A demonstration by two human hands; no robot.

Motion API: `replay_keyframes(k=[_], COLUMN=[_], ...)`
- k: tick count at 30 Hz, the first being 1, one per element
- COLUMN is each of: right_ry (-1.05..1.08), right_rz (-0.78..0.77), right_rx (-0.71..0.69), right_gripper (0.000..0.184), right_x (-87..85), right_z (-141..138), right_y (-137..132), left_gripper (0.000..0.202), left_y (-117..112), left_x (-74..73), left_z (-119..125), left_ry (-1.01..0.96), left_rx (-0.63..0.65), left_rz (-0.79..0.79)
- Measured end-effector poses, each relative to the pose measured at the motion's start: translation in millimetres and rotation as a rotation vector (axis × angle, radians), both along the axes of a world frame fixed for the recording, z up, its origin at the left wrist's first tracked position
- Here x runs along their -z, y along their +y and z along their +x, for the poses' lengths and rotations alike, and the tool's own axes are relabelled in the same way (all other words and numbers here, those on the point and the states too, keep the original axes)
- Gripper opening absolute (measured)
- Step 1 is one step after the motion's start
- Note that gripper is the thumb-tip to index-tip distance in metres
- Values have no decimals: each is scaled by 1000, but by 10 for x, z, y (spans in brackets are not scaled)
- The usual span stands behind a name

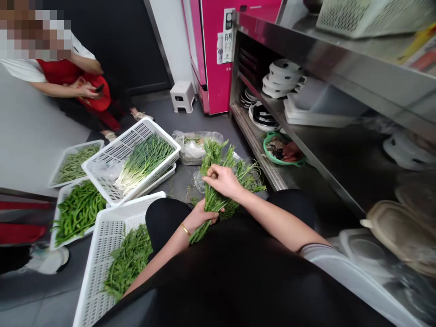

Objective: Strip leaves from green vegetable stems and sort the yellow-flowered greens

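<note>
Floor: grey tile (32, 302), green scraps scattered near the knees. Back of room: pink cabinet (218, 81) and white stool (183, 96). Right side: steel shelving (289, 47) bearing stacked white dishes (281, 81) and a green basket (269, 153) with contents not identified.

Counts. White baskets on the left: 5 visible. 1 holds leafy greens (129, 254), 1 green peppers (80, 209), 1 green beans (76, 163), 1 scallions (146, 156); the 5th shows only as a rim (163, 179) beneath the scallion basket. Stool: 1. Pink cabinet: 1. Green basket: 1. Co-worker in red apron (91, 97): 1, holding 1 small dark object (99, 88). Shoe (47, 260) at left edge: 1.

Bundle of green stems (211, 200): 1, held above the lap, between the knees. Left hand (202, 215): closed round its lower stems. Right hand (223, 180): fingers curled, thumb against forefinger at the upper part; cannot tell whether a stem is pinched.
</note>
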State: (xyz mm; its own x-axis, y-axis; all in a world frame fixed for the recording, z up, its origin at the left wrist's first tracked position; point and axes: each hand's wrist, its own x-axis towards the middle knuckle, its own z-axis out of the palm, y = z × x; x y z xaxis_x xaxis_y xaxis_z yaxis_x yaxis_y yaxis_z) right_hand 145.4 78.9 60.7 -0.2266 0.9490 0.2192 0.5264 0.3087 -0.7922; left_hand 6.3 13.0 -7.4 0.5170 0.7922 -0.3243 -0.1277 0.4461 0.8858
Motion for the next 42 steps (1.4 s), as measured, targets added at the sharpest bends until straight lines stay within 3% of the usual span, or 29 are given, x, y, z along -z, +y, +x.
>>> replay_keyframes(k=[4, 8, 12, 14, 17, 19, 22, 25, 30, 34, 39, 42], right_ry=[-225, -494, -303, -157, -56, -68, -163, -229, -28, 89, -36, -128], right_rz=[41, 237, 415, 438, 419, 369, 167, -71, -221, -143, 214, 210], right_rx=[-4, -210, -351, -223, 89, 158, 102, 128, 125, 129, 226, 218], right_gripper=[18, 40, 27, 18, 14, 14, 16, 24, 21, 24, 18, 13], right_x=[7, -107, -258, -342, -453, -477, -395, -198, 142, 239, 241, 203], right_z=[26, 114, 481, 743, 1073, 1172, 1136, 1025, 996, 997, 912, 922], right_y=[1, -228, -473, -499, -392, -258, -31, 180, 367, 254, 89, 88], left_gripper=[31, 23, 22, 26, 30, 31, 32, 31, 30, 32, 33, 29], left_y=[28, 41, 56, 71, 90, 91, 70, 33, -16, -26, -16, -10], left_x=[53, 88, 6, -49, -109, -138, -181, -223, -237, -198, -155, -158], left_z=[17, -27, -145, -203, -246, -239, -193, -143, -125, -133, -74, -47], left_ry=[-19, -22, -87, -99, -118, -110, -61, 9, 127, 141, 62, 30], left_rx=[33, 12, -20, -9, -19, -19, -21, -44, -88, -120, -156, -171], left_rz=[0, -26, -13, -5, -22, -30, -11, 31, 97, 107, -22, -27])
